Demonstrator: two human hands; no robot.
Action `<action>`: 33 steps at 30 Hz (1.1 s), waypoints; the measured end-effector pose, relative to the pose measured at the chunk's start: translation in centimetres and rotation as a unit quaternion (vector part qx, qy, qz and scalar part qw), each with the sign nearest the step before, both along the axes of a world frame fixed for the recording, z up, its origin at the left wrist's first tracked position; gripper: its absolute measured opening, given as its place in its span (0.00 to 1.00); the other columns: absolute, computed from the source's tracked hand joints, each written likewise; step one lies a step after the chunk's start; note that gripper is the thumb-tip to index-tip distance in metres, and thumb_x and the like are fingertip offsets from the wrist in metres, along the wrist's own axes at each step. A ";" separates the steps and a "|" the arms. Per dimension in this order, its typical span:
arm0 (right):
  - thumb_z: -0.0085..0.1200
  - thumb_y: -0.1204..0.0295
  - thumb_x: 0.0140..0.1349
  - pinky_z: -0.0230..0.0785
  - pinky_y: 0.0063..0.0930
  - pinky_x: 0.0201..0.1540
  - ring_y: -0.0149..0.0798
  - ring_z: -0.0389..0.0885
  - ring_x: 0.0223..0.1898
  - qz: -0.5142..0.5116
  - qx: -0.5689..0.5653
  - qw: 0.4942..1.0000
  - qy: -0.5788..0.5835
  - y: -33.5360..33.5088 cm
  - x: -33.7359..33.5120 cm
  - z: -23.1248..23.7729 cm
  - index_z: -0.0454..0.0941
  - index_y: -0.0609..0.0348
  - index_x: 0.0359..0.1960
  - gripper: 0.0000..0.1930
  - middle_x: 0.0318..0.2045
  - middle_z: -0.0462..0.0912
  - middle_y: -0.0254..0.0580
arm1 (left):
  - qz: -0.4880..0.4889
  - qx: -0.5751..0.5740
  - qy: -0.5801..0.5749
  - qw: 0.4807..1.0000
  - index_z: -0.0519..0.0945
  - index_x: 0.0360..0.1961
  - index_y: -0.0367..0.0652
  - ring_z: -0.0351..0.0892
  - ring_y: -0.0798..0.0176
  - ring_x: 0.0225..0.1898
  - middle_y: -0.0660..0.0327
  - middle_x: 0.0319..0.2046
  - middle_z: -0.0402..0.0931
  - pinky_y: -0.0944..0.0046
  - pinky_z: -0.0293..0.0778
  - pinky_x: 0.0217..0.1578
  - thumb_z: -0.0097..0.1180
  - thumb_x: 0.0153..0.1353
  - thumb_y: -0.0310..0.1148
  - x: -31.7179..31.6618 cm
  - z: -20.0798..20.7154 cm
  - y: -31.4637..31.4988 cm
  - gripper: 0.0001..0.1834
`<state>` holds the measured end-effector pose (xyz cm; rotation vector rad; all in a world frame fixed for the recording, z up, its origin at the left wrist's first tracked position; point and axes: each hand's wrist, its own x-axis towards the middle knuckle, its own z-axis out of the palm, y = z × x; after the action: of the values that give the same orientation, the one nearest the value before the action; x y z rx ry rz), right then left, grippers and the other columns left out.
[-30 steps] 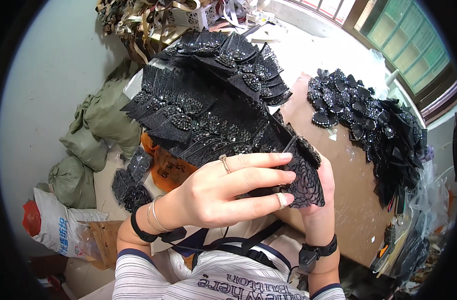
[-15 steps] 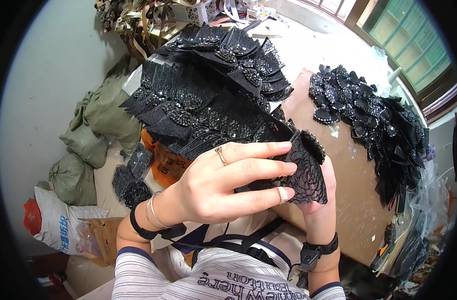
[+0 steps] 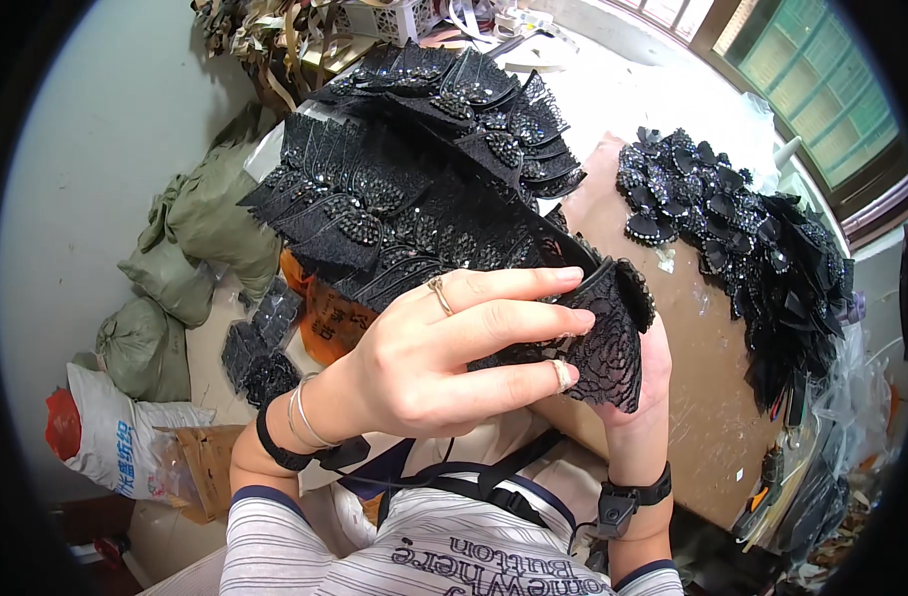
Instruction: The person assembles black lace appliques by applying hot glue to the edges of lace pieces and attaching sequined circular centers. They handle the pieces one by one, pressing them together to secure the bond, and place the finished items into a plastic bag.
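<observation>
Spreading over the table (image 3: 707,427), black sequined lace (image 3: 414,223) reaches both hands: left hand (image 3: 429,363) across it, fingers extended; right hand (image 3: 655,372) underneath, mostly hidden. Either grip cannot be told. Rightward lies another beaded black piece (image 3: 717,233); leftward, green sacks (image 3: 216,228).

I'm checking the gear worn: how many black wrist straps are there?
2: one strap on the left wrist, another strap on the right wrist.

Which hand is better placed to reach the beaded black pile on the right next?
Likely the right hand: though partly behind the black lace, it is nearer the beaded pile than the left hand.
</observation>
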<state>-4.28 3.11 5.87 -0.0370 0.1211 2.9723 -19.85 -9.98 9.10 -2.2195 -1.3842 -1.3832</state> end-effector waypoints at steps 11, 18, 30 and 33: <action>0.59 0.74 0.53 0.77 0.28 0.41 0.43 0.80 0.50 -0.217 0.445 0.864 -0.093 0.4 0.3 0.8 0.34 0.44 0.74 0.53 0.62 0.67 0.54 | -0.217 -0.117 -0.217 0.945 0.85 0.28 0.44 0.80 0.45 0.51 0.46 0.45 0.81 0.53 0.75 0.49 0.55 0.55 0.23 -0.2 0.2 -0.4 0.07; 0.66 0.84 0.48 0.64 0.39 0.63 0.47 0.61 0.67 -0.214 0.746 0.624 -0.092 0.9 3.6 -0.9 0.18 0.39 0.72 0.67 0.71 0.52 0.48 | -0.069 -0.341 -0.487 0.801 0.56 0.69 0.42 0.69 0.66 0.56 0.56 0.60 0.67 0.62 0.69 0.58 0.64 0.60 0.36 0.0 0.3 0.4 0.41; 0.63 0.67 0.60 0.68 0.41 0.48 0.38 0.82 0.34 -0.452 0.865 0.171 -0.137 0.9 4.1 -0.5 0.22 0.56 0.70 0.55 0.34 0.87 0.36 | -0.153 -0.286 -0.505 0.800 0.79 0.44 0.32 0.82 0.62 0.48 0.53 0.43 0.83 0.62 0.76 0.51 0.64 0.59 0.25 2.8 0.3 0.1 0.13; 0.54 0.65 0.67 0.68 0.41 0.51 0.38 0.83 0.36 -0.425 0.882 0.129 -0.155 0.5 4.8 0.3 0.58 0.59 0.64 0.28 0.35 0.87 0.37 | -0.151 -0.248 -0.389 0.874 0.80 0.43 0.33 0.83 0.60 0.44 0.53 0.42 0.83 0.63 0.77 0.48 0.67 0.55 0.25 2.3 0.4 0.6 0.15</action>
<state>0.49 3.66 6.16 -0.1609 -2.1768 0.3147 -17.57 -9.43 9.49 -2.3415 -1.8469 -2.4685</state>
